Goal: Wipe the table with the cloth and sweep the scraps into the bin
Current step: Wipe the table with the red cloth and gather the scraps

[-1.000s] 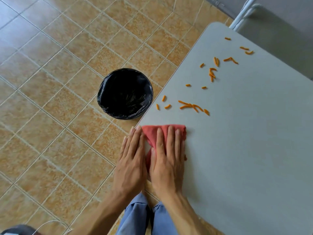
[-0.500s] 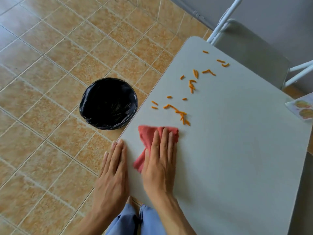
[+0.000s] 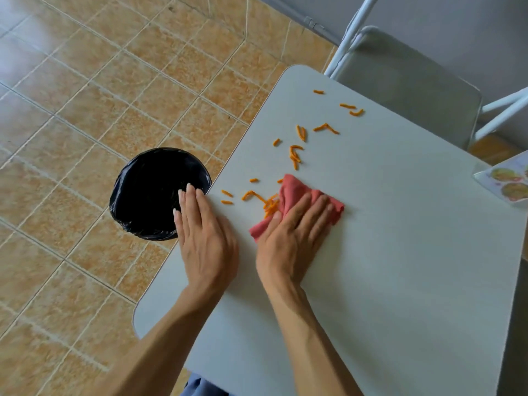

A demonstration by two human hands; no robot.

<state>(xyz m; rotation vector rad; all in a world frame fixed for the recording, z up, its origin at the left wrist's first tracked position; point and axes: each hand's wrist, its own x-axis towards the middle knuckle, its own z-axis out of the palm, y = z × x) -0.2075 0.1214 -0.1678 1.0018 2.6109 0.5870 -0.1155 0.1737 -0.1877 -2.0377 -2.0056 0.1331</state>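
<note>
Right hand [image 3: 294, 238] flat on red cloth [image 3: 294, 192] — fingers splayed.

The right hand [image 3: 294, 235] lies flat on a red cloth [image 3: 297, 195], pressing it to the grey table [image 3: 400, 252]. Orange scraps [image 3: 295, 155] lie scattered from the cloth's nine o'clock edge up toward one o'clock. The left hand [image 3: 203, 238] rests flat at the table's edge, fingertips over the black-lined bin [image 3: 148, 195] standing on the tiled floor [image 3: 71, 110] at nine o'clock.
</note>
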